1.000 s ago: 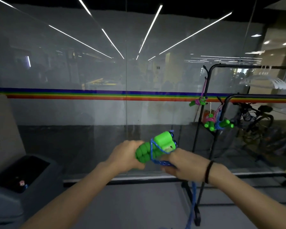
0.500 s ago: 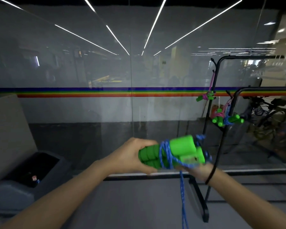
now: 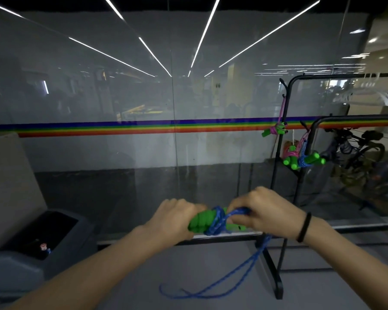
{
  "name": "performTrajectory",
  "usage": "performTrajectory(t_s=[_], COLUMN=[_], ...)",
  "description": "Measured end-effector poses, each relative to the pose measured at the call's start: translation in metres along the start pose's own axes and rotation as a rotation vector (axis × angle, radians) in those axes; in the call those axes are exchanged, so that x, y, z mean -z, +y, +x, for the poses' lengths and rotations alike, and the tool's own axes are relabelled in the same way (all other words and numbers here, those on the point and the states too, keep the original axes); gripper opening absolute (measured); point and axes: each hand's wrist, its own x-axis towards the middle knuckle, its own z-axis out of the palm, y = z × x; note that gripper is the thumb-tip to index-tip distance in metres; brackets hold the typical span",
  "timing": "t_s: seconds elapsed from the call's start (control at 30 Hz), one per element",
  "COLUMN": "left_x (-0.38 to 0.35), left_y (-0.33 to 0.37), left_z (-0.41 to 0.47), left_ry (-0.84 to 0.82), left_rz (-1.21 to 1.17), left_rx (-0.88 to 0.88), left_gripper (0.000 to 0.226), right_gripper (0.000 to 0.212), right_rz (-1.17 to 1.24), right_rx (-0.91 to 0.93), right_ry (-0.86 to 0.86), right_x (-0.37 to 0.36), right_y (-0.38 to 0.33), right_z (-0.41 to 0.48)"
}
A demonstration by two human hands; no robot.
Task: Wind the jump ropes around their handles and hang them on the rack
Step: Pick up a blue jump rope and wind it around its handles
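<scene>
My left hand (image 3: pixel 173 218) grips the ribbed end of a pair of green jump rope handles (image 3: pixel 203 221) held side by side, level in front of me. A blue rope (image 3: pixel 217 222) is coiled around their middle. My right hand (image 3: pixel 262 211) pinches the rope just above the handles' right end. The loose part of the rope hangs down in a long loop (image 3: pixel 211 291) near the floor. To the right stands the black rack (image 3: pixel 288 121), with a pink-roped bundle (image 3: pixel 274 130) and lower pink and blue bundles (image 3: pixel 302 159) hanging on it.
A glass wall with a rainbow stripe (image 3: pixel 143 128) runs across ahead. A grey bin (image 3: pixel 31 245) sits low at the left. The rack's black foot (image 3: pixel 276 278) lies on the floor under my right arm. Bicycles (image 3: pixel 356 153) and white hangers (image 3: pixel 372 97) are behind the rack.
My right hand has come over the top of the handles with the rope, adding a turn. The handles have dropped lower and lie more level. The hanging loop is shorter.
</scene>
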Motion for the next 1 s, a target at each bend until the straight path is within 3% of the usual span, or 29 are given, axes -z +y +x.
performTrajectory(t_s=[0.13,0.2,0.27,0.33,0.47,0.6,0.67,0.73,0.8,0.9,1.0], left_x=[0.013,0.018,0.019,0.016,0.001,-0.010,-0.008,-0.003,-0.001,-0.006,-0.011], left_y=[-0.001,-0.007,-0.013,-0.019,-0.022,-0.016,-0.008,-0.005,-0.010,-0.021,-0.026], left_z=[-0.003,-0.003,-0.004,-0.004,-0.008,-0.014,-0.012,-0.006,0.000,0.005,0.003], left_ry=[0.053,0.129,0.212,0.234,0.225,0.299,0.410,0.461,0.483,0.503,0.362], left_rz=[0.025,-0.026,-0.106,-0.177,-0.353,-0.649,-0.832,-1.005,-1.046,-0.985,-0.686], left_rx=[-0.264,-0.318,-0.338,-0.333,-0.289,-0.212,-0.109,0.009,0.113,0.279,0.331], left_gripper=[0.032,0.035,0.044,0.049,0.047,0.044,0.046,0.048,0.046,0.050,0.056], right_gripper=[0.016,0.011,0.019,0.030,0.008,0.048,0.044,0.028,0.019,0.026,0.030], right_rz=[0.558,0.819,1.059,1.230,1.466,1.758,1.885,1.855,1.646,1.112,0.422], right_rx=[-0.043,-0.049,-0.084,-0.156,-0.256,-0.402,-0.439,-0.421,-0.435,-0.360,-0.147], right_ry=[0.039,0.040,0.070,0.097,0.005,-0.063,-0.077,-0.083,-0.040,0.039,-0.026], right_x=[-0.007,-0.019,-0.032,-0.044,-0.052,-0.057,-0.067,-0.076,-0.079,-0.071,-0.052], right_y=[0.024,0.026,0.026,0.025,0.026,0.023,0.021,0.015,0.008,-0.003,-0.013], right_z=[0.013,0.016,0.017,0.021,0.022,0.015,0.017,0.020,0.018,0.015,0.013])
